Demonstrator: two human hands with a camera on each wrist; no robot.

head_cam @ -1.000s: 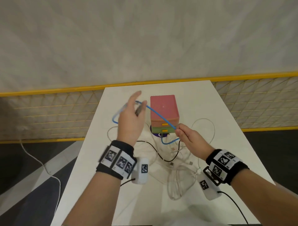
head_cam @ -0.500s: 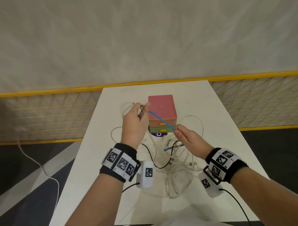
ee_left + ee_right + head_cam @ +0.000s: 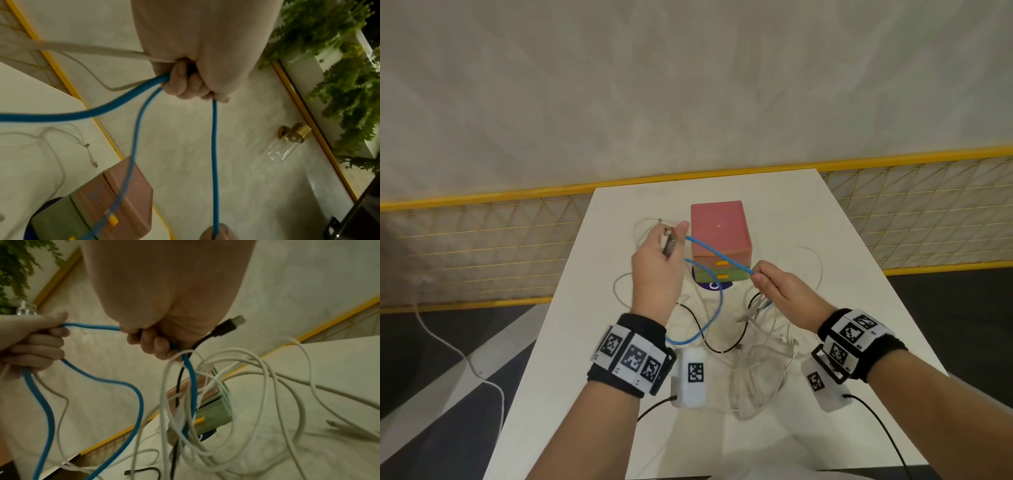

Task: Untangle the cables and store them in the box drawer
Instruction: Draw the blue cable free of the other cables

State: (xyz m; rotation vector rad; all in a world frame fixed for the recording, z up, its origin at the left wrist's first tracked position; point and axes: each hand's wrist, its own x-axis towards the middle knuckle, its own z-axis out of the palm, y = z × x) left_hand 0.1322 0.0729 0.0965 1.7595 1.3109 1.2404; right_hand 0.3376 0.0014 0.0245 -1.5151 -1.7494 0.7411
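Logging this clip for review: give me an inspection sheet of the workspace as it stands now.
Surface: white table, cables spread over its middle.
Job's things: blue cable stretched between both hands; drawer box, pink over green, drawers closed.
Clutter: purple item under the box front.
Grippers: left hand grips blue cable loops and a white cable; right hand pinches the blue cable, a black cable passing through its grasp.
Cables: white cables and the black cable lie tangled near the right wrist.
Surroundings: yellow mesh fence, pale floor.
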